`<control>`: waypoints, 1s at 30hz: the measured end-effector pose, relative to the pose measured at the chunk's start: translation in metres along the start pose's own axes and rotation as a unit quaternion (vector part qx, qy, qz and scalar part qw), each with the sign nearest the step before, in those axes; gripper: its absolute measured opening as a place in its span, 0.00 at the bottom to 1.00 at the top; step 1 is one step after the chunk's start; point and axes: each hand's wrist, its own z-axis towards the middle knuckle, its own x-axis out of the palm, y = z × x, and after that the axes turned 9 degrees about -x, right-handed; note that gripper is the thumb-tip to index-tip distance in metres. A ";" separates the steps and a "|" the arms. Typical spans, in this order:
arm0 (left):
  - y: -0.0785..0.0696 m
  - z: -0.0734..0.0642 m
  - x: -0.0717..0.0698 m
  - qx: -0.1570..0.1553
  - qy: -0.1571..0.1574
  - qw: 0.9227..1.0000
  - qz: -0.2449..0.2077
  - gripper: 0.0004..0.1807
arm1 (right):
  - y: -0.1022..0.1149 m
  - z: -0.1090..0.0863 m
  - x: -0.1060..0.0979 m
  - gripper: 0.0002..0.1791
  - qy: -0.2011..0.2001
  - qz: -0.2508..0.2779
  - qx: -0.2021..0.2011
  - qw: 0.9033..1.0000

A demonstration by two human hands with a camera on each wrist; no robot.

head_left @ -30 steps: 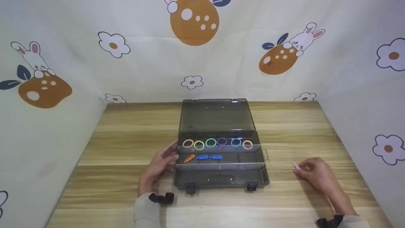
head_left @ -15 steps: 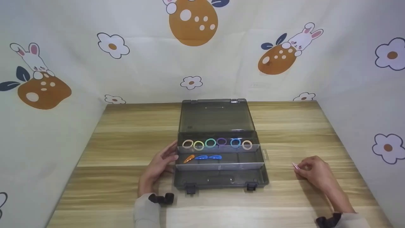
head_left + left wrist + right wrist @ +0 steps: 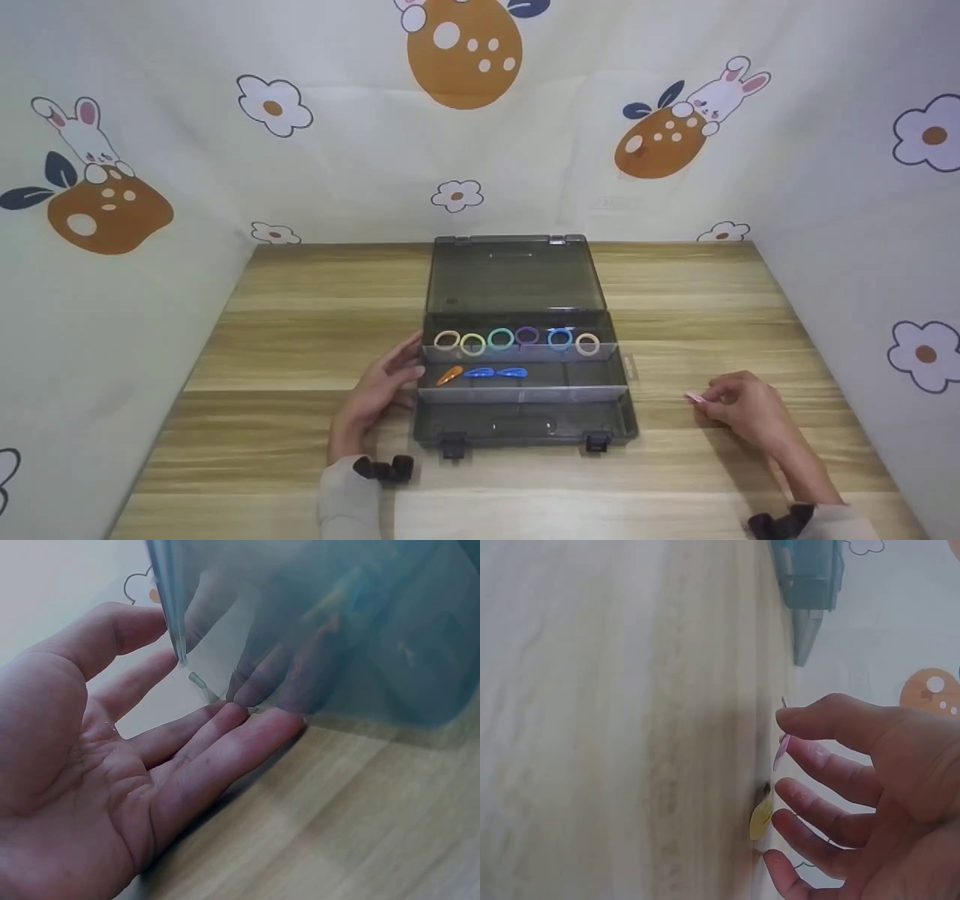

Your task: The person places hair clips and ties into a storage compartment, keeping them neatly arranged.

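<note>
An open smoky plastic organizer box (image 3: 517,427) stands mid-table. At its left side is my left hand (image 3: 381,382); in the left wrist view its thumb touches the box edge and extended fingers rest against the wall. To the right of the box, my right hand (image 3: 750,409) pinches a small pink hair clip (image 3: 693,397) between thumb and index finger, just above the table. A yellow clip (image 3: 760,819) lies behind the other fingers, in sight only in the right wrist view. The middle row holds an orange hair clip (image 3: 449,375) and two blue ones (image 3: 512,372).
Several coloured hair ties (image 3: 489,339) sit in the box's back row. The raised lid (image 3: 517,274) leans back toward the patterned curtain (image 3: 360,165). Two black latches (image 3: 452,448) hang at the box front. Wooden tabletop (image 3: 285,322) surrounds the box.
The pink clip has turned in my right fingers, its tip swinging left and lower. My right hand has barely shifted. The left hand and the box stay where they were.
</note>
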 end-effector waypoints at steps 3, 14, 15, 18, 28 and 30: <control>-0.001 0.000 0.000 -0.007 0.000 1.000 -0.004 0.37 | 0.008 0.000 -0.003 0.06 0.003 0.014 0.009 1.000; -0.003 0.001 0.001 -0.014 0.005 1.000 -0.002 0.35 | 0.044 0.010 -0.005 0.05 -0.088 0.013 -0.060 0.994; -0.003 0.002 0.001 -0.012 0.006 1.000 -0.005 0.35 | 0.047 0.011 -0.004 0.05 -0.096 0.009 -0.067 0.993; -0.003 0.002 0.001 -0.012 0.009 1.000 -0.012 0.35 | 0.056 0.016 -0.001 0.04 -0.110 0.012 -0.081 0.991; -0.001 -0.001 0.000 -0.020 0.009 1.000 -0.017 0.36 | 0.085 0.035 0.010 0.05 -0.081 0.057 -0.120 0.988; -0.001 -0.001 0.000 -0.018 0.008 1.000 -0.017 0.36 | 0.090 0.039 0.012 0.05 -0.077 0.062 -0.126 0.987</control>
